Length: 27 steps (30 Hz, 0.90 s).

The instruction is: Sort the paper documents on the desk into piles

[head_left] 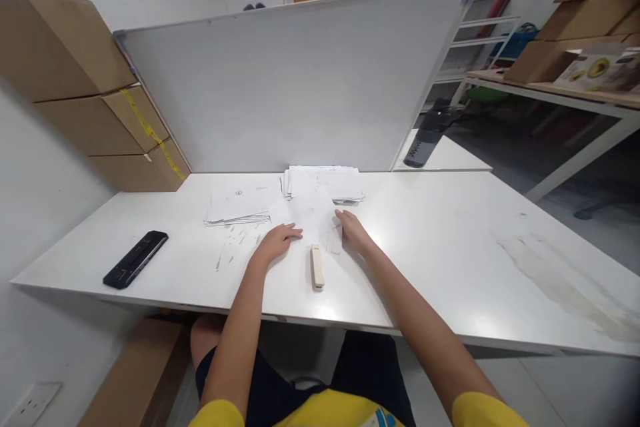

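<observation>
A thin white sheet of paper (311, 211) lies on the table in front of me. My right hand (353, 231) is closed on its right edge, the thumb and fingers pinching it. At the sheet's left edge rests my left hand (278, 241), fingers stretched out and lying flat. Between the hands, nearer to me, is a cream stapler (317, 268). Behind the sheet sits a stack of papers (330, 180), and to the left is another stack of papers (240, 203) with a small printed mark.
A white table (425, 260) carries a black phone-like device (136, 259) at the left. A whiteboard (300, 80) stands along the back edge. Cardboard boxes (65, 47) are piled on the left. A dark bottle (430, 133) stands at the back right.
</observation>
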Each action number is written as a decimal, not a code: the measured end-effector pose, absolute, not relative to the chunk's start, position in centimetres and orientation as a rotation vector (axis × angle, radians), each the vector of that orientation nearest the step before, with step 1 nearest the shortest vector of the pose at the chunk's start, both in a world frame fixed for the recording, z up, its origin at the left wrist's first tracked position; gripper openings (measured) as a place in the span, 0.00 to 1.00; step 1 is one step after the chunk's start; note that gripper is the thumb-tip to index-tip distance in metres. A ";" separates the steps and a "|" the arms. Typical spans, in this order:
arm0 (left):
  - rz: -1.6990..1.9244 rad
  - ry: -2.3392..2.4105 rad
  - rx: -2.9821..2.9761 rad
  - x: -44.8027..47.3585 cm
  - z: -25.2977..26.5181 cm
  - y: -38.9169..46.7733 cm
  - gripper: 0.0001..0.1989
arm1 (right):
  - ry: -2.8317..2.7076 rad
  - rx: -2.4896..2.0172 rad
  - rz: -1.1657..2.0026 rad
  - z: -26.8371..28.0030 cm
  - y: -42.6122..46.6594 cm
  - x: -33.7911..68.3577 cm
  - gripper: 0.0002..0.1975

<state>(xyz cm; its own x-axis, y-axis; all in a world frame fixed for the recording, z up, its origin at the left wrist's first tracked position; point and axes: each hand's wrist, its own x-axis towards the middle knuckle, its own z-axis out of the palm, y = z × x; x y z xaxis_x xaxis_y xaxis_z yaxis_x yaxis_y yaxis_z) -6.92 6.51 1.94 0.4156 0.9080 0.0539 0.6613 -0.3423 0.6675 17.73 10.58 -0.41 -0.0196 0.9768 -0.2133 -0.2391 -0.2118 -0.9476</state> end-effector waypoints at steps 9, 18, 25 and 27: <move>1.066 1.499 2.050 -6.6 0.9 7.9 0.22 | -1.075 -1.084 1.217 -0.7 11.5 18.7 0.18; 1.420 1.468 1.567 -5.4 -0.9 9.1 0.28 | -1.238 -0.984 0.858 -0.8 12.3 20.8 0.18; 1.669 1.448 1.542 -5.6 0.3 8.3 0.11 | -1.301 -1.006 0.946 -0.1 12.3 21.2 0.22; 1.662 1.437 1.567 -5.8 0.4 8.3 0.11 | -1.272 -0.987 1.025 0.5 12.1 21.0 0.21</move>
<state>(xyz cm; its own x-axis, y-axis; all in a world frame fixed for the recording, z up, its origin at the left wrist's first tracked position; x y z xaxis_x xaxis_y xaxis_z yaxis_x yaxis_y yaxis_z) -5.76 8.30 0.35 -0.2615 0.8523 0.4529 0.3247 -0.3642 0.8729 20.98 12.09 0.55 0.0248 0.9656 0.2590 -0.0473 0.2599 -0.9645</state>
